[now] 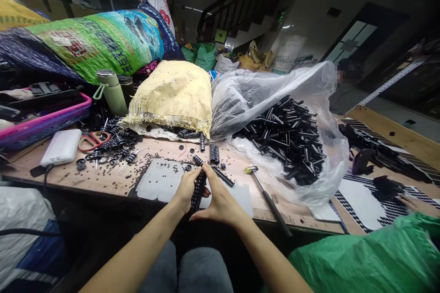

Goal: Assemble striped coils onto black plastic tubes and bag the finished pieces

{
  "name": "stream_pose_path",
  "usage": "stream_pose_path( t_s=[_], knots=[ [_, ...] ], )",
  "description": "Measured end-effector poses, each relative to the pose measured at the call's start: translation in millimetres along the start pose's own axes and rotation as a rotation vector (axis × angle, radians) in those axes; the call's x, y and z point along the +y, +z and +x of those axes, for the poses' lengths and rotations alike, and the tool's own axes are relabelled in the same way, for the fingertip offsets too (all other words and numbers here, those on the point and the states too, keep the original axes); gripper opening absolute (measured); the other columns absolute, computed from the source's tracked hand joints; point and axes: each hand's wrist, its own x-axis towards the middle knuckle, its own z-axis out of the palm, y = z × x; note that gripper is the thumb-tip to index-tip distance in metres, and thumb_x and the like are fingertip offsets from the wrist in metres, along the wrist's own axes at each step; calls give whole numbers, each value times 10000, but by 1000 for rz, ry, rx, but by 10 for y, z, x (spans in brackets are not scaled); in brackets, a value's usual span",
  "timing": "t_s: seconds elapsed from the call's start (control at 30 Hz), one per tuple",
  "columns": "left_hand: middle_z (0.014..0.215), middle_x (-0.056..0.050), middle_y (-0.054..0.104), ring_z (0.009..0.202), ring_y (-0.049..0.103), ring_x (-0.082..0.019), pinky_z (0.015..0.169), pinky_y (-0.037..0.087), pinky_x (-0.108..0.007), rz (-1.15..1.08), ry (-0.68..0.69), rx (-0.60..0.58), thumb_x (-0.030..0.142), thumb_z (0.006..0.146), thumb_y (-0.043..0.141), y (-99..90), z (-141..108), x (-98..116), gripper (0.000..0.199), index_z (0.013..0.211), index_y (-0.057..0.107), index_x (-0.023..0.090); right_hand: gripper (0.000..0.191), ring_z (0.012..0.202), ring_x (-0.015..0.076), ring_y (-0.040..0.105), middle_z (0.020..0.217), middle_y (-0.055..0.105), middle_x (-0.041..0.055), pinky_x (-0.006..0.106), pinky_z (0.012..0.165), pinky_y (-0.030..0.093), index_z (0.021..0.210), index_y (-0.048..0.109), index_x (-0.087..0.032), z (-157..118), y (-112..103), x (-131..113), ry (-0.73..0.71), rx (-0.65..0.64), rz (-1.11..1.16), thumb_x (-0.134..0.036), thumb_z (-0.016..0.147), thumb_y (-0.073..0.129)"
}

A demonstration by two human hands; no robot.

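Observation:
My left hand (pixel 186 187) is closed around a dark ribbed rod with small white marks (pixel 198 190), held upright above the table's front edge. On its other side is my right hand (pixel 222 199), fingertips against the rod's upper part and thumb near its lower end. Some of the right fingers are hidden behind the rod. Just past my fingertips is a short ribbed piece (pixel 197 160); I cannot tell whether it is joined to the rod. A plain black handle-like piece (pixel 224 176) lies beside my right hand, near two ribbed cylinders (pixel 214 153).
A yellow sack (pixel 172 94) and a clear plastic bag (pixel 237 94) full of black parts stand behind. A hammer (pixel 271 201) lies right; scissors (pixel 94 141), a white box (pixel 62 147) and a green flask (pixel 112 93) are left. Another person's hand (pixel 417 204) is far right.

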Motion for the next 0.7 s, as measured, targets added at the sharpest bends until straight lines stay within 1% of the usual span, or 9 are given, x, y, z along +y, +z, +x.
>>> stream_pose_path(
  t_s=[0.23, 0.3, 0.33, 0.4, 0.47, 0.5, 0.57, 0.63, 0.7],
  knots=[
    [498, 17, 498, 364, 494, -111, 359, 392, -213, 97, -137, 1, 456, 737, 519, -39, 64, -32, 325, 793, 521, 136, 1055, 1257, 281, 259, 1339, 301, 152, 440, 1042, 253, 1333, 180, -160, -11, 116, 63, 67, 71, 6, -370, 476, 759],
    [554, 0, 521, 398, 504, -111, 391, 413, -229, 159, -126, -4, 453, 763, 476, -70, 103, -64, 331, 823, 535, 133, 1042, 1243, 282, 280, 1320, 323, 157, 434, 1034, 269, 1319, 200, -141, 13, 180, 106, 83, 108, -21, -335, 459, 755],
    [613, -20, 546, 447, 525, -119, 430, 438, -248, 220, -71, -9, 440, 779, 449, -90, 113, -89, 330, 852, 546, 133, 1025, 1233, 284, 293, 1311, 333, 160, 434, 1026, 282, 1312, 207, -132, 20, 220, 140, 95, 127, -42, -322, 461, 745],
    [786, -70, 584, 634, 572, -155, 583, 486, -299, 451, 153, -9, 372, 791, 433, -135, 108, -161, 307, 943, 566, 140, 954, 1203, 296, 332, 1278, 366, 171, 450, 1002, 309, 1293, 231, -110, 13, 310, 232, 121, 170, -104, -316, 491, 705],
    [944, -104, 567, 836, 551, -195, 747, 468, -335, 812, 440, 6, 265, 756, 476, -180, 90, -264, 333, 1060, 549, 150, 825, 1157, 314, 382, 1231, 409, 188, 479, 972, 328, 1261, 270, -82, -26, 398, 368, 147, 221, -191, -325, 558, 629],
    [981, -118, 552, 881, 533, -212, 781, 455, -345, 1007, 549, 4, 215, 728, 497, -200, 94, -321, 392, 1113, 522, 143, 730, 1133, 315, 407, 1208, 427, 199, 489, 960, 331, 1242, 293, -68, -49, 435, 457, 156, 261, -239, -317, 611, 562],
    [945, -148, 554, 839, 532, -227, 727, 465, -343, 1351, 683, -19, 147, 695, 496, -245, 146, -422, 456, 1145, 480, 79, 664, 1111, 328, 427, 1189, 442, 217, 499, 942, 339, 1227, 307, -53, -66, 487, 670, 151, 277, -308, -341, 653, 480],
    [813, -140, 570, 739, 540, -223, 637, 468, -333, 1608, 793, -96, 119, 689, 475, -307, 230, -477, 380, 1058, 506, 32, 743, 1100, 357, 435, 1160, 458, 231, 508, 911, 366, 1229, 304, -51, -1, 533, 875, 132, 226, -346, -425, 614, 487],
    [717, -121, 563, 659, 541, -211, 556, 449, -318, 1772, 909, -136, 122, 720, 442, -374, 288, -483, 263, 954, 540, 51, 697, 1103, 362, 438, 1104, 511, 180, 522, 828, 413, 1216, 361, -187, 154, 622, 986, 165, 180, -396, -491, 601, 485]
  ],
)
